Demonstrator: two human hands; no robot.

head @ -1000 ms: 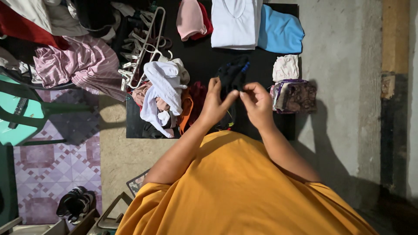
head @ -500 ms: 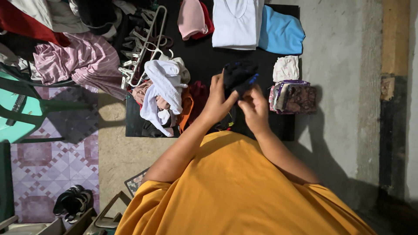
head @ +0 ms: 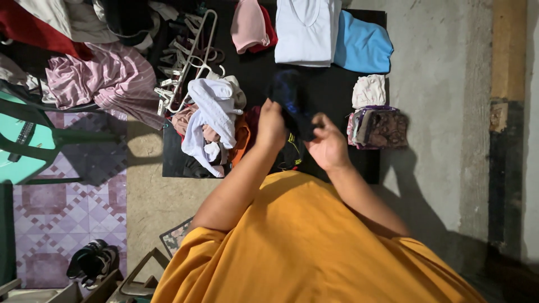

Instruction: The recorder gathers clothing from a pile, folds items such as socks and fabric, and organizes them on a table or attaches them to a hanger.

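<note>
Both of my hands hold a small dark garment with blue trim (head: 289, 98) above a black mat (head: 264, 76). My left hand (head: 270, 126) grips its left side. Its lower right edge is pinched in my right hand (head: 327, 147). The garment is blurred and bunched, so its exact shape is unclear. Just left of my hands lies a heap of unfolded clothes topped by a white garment (head: 212, 115) and an orange one (head: 241, 140). My orange shirt fills the lower middle of the view.
Folded white (head: 306, 31), blue (head: 362, 45) and pink (head: 247, 25) tops lie at the mat's far edge. Small folded patterned pieces (head: 379, 126) sit right of my hands. White hangers (head: 185, 62), striped pink cloth (head: 106, 78), a green chair (head: 28, 140) and black shoes (head: 92, 261) are left.
The dark garment has shifted left and turned in my hands. My left hand moved up behind it and my right hand dropped slightly lower and right.
</note>
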